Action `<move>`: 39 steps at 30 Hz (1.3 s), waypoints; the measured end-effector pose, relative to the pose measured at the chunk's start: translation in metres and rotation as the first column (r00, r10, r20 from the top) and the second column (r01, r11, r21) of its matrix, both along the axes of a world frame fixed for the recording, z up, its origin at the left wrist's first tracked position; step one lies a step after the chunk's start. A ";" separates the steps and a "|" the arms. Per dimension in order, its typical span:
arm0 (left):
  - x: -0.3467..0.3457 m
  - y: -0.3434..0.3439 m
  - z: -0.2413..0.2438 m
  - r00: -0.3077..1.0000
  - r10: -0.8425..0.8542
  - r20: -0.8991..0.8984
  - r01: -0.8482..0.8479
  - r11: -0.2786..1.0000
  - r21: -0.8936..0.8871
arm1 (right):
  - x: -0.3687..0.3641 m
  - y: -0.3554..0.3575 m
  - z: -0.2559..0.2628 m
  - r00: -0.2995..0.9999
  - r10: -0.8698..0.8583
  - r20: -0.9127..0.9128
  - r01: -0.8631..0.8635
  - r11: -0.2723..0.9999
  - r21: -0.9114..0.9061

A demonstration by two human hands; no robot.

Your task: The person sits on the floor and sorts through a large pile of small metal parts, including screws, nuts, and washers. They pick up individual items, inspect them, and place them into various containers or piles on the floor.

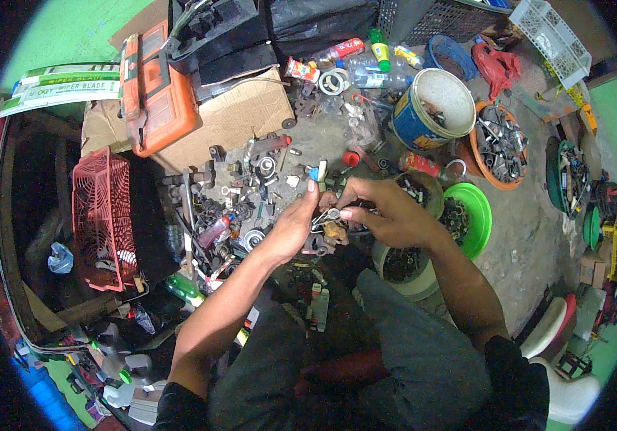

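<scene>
In front of my knees, my right hand pinches a small round metal part between thumb and forefinger. My left hand is just to its left, thumb pointing up; a small blue and white piece shows at the thumb's tip, and whether the hand grips it I cannot tell. Beneath and left of the hands, loose metal parts, a bearing-like ring and a small bottle with pinkish liquid lie on the concrete floor. An orange-brown piece sits below the fingers.
An orange toolbox rests on cardboard at the upper left, above a red plastic basket. To the right stand a white-rimmed paint bucket, a bright green basin and an orange basin of metal parts. Plastic bottles lie further back.
</scene>
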State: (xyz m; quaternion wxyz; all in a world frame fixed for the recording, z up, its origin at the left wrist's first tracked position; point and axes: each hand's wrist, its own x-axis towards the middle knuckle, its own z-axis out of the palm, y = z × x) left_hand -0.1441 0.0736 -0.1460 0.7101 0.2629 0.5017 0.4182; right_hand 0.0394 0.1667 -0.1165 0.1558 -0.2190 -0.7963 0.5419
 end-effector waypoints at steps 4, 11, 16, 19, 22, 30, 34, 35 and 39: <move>-0.002 0.000 0.000 0.999 -0.019 0.032 0.022 0.997 -0.069 | 0.002 0.000 0.000 1.000 -0.008 0.011 0.009 0.999 -0.053; -0.017 -0.006 0.006 0.996 0.092 -0.016 -0.093 0.975 -0.201 | 0.026 0.011 0.017 0.955 -0.290 -0.059 0.228 0.848 -0.479; -0.019 -0.010 0.002 0.988 0.154 -0.033 -0.157 0.966 -0.206 | 0.053 0.022 0.007 0.924 -0.379 0.056 0.380 0.886 -0.265; -0.020 -0.013 -0.008 0.990 0.137 -0.029 -0.140 0.976 -0.167 | 0.068 0.021 -0.003 0.905 -0.423 0.048 0.425 0.892 -0.152; -0.019 -0.011 -0.006 0.992 0.115 -0.042 -0.120 0.982 -0.144 | 0.096 0.025 -0.038 0.877 -0.446 0.177 0.370 0.864 0.342; -0.016 -0.008 -0.005 0.988 0.157 -0.007 -0.155 0.966 -0.204 | 0.110 0.020 -0.030 0.855 -0.430 0.288 0.309 0.871 0.382; -0.017 -0.008 -0.006 0.994 0.112 -0.005 -0.111 0.976 -0.185 | 0.120 0.010 -0.016 0.863 -0.194 0.467 0.133 0.978 0.161; -0.015 -0.008 -0.006 0.994 0.109 -0.016 -0.110 0.977 -0.181 | 0.124 0.007 -0.019 0.881 -0.164 0.445 0.079 0.976 0.202; -0.005 -0.004 0.005 0.997 0.076 -0.016 -0.078 0.979 -0.188 | 0.130 -0.001 -0.035 0.911 -0.180 0.371 0.052 0.942 0.330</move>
